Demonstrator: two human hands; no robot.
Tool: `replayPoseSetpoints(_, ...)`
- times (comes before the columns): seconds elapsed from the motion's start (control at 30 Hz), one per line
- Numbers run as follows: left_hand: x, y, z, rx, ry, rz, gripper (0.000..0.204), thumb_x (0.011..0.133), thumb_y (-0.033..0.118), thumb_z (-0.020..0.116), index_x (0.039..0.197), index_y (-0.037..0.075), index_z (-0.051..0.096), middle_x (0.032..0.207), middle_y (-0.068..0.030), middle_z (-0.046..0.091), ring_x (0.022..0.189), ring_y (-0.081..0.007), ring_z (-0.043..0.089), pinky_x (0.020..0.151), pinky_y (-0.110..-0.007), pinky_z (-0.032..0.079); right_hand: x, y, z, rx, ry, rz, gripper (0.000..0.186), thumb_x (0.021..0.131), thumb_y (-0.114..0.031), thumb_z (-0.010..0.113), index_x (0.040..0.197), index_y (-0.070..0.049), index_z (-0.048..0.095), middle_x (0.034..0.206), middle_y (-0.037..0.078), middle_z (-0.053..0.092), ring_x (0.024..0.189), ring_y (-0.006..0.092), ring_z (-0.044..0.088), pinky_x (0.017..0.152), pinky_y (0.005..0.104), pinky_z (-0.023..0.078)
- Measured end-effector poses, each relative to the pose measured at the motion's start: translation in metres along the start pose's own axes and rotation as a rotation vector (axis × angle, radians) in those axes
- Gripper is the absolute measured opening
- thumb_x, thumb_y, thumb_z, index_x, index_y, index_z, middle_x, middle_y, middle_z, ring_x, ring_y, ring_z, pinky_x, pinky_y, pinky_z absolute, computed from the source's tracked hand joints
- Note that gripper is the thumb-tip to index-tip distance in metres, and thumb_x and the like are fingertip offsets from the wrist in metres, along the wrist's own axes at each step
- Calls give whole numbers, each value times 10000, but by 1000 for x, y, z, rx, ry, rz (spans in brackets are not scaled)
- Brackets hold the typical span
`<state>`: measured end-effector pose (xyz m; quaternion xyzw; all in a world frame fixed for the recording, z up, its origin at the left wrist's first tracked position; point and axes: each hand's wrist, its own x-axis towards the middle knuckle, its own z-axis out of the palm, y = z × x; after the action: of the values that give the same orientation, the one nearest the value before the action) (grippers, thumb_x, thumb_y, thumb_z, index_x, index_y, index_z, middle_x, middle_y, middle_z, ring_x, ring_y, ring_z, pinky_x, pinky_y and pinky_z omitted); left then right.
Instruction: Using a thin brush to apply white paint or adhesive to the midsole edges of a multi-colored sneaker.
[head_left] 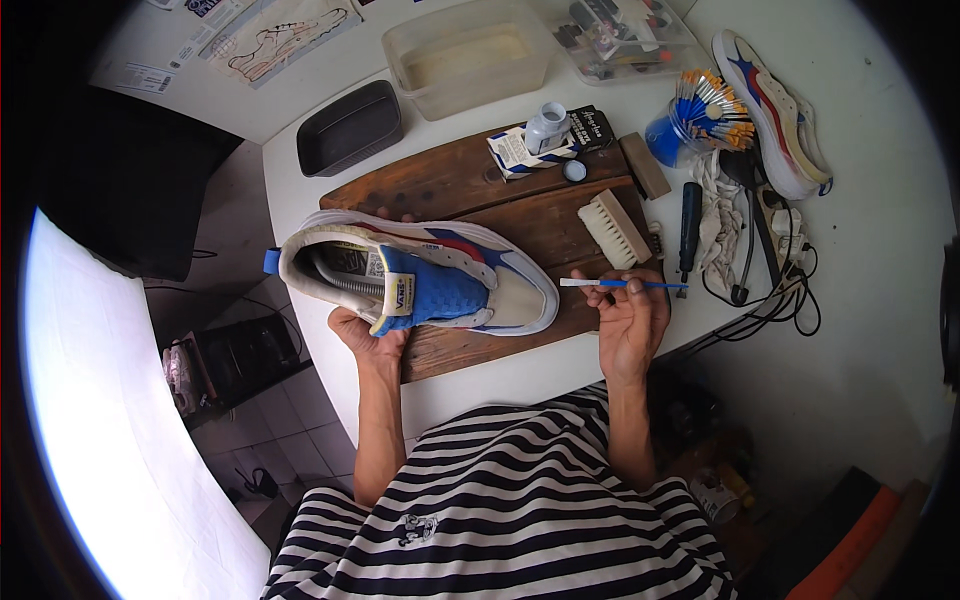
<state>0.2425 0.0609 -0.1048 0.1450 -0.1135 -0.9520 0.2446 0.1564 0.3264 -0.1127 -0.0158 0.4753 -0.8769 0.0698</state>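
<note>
My left hand (372, 338) grips a sneaker (520, 285) from below at its heel end, with fingertips showing at the far side. The shoe is cream, blue and red, has no laces, and a springy shoe tree shows inside. Its toe points right, over a dark wooden board (450, 355). Between the fingers of my right hand (632, 325) is a thin paintbrush (610, 283) with a blue handle. Its pale bristles point left, apart from the toe. Just beyond that hand lies a scrub brush (613, 230) with pale bristles and a wooden back.
An opened small bottle (546, 128) stands on a box (520, 155), its cap (574, 171) alongside. Behind are a dark tray (350, 130) and a clear plastic tub (465, 60). At right are a jar of paintbrushes (665, 140), a second sneaker (775, 115), a dark-handled tool (690, 225) and cables (770, 312).
</note>
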Motion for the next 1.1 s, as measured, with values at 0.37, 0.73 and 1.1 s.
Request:
replayPoseSetpoints(0.37,7,-1,-11,-86,-173,33,762,982,654,377,1560,161,314,1573,-223,329,1467,-457,261,1185,-633,260,-9,-32,29,115,-66,179,127,1023,-189,506,1040,-63,506,911,126,594,778,185,555,718,382,528)
replayPoseSetpoints(0.73,7,0,-10,-131,-191,-5,800,968,692,358,1567,166,291,1563,-216,349,1449,-462,295,1174,-639,277,4,-40,43,-12,-193,85,113,1012,-76,477,1084,5,507,892,188,619,735,195,589,766,413,584)
replayPoseSetpoints(1.1,7,2,-9,-119,-179,-25,819,954,728,337,1565,184,297,1557,-195,367,1423,-447,352,1165,-635,303,11,-34,35,-7,-266,166,100,1012,-61,480,1073,-1,532,890,178,643,727,186,597,706,364,570)
